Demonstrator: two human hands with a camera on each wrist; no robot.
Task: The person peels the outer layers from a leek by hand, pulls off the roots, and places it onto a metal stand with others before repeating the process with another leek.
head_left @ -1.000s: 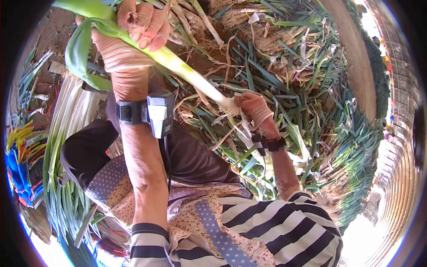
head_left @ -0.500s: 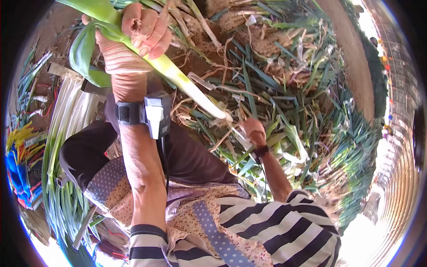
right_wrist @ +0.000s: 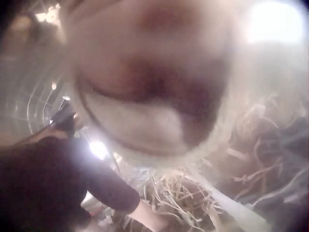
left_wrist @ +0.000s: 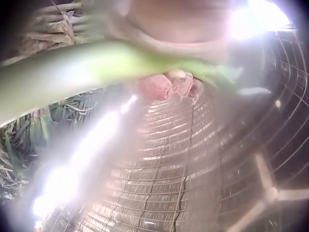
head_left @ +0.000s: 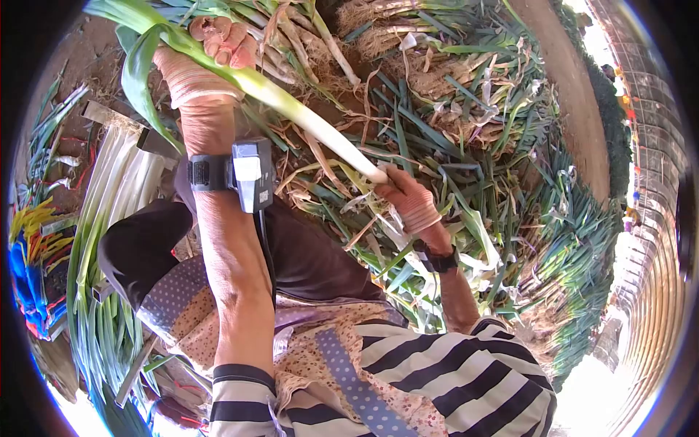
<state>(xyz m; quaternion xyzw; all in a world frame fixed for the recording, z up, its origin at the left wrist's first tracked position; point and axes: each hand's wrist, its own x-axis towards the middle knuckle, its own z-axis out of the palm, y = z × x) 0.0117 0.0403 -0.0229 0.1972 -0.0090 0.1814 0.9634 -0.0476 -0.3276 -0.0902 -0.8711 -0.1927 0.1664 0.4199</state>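
My left hand (head_left: 222, 54), in a striped knit glove that leaves the fingertips bare, grips a leek (head_left: 313, 127) around its green upper part. The leek slants down to the right, its white end towards my other hand, and a loose green leaf hangs by the left wrist. In the left wrist view the leek (left_wrist: 72, 67) crosses the top, with curled fingertips (left_wrist: 178, 87) just below it. My right hand (head_left: 411, 200), gloved alike, pinches the white root end. The right wrist view is blurred, its fingers unclear.
Cut leaves and peelings (head_left: 415, 138) litter the ground ahead. Bundles of leeks with roots (head_left: 473, 95) lie behind them, more leeks (head_left: 568, 247) at the right. Trimmed leeks (head_left: 116, 189) lie in a metal rack at the left, beside coloured ties (head_left: 33, 284). A mesh wall (head_left: 648, 218) curves along the right.
My right hand was at the leek's root end, came away from it down to the right, and is back at that end now. The left hand keeps its grip, moving slightly left.
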